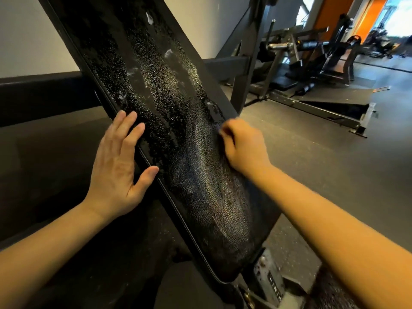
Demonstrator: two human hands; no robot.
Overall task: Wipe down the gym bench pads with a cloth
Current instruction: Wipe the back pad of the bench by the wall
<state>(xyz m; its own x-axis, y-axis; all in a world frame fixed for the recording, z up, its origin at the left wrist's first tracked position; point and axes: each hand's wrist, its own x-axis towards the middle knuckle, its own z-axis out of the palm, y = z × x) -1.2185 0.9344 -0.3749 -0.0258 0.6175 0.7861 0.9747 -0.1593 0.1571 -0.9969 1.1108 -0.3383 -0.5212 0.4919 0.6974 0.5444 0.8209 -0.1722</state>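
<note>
Left hand [116,166] lies flat on the left edge of the wet pad [189,152]; the blurred right hand [243,146] is curled at its right, contents unclear.

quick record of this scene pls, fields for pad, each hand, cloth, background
pad: black, tilted, droplets across the upper part
left hand: open, flat against the pad's left edge
right hand: fingers curled, blurred, on the pad's right side
cloth: not clearly visible, cannot tell if the right hand holds it
background: machines, dark floor
</note>
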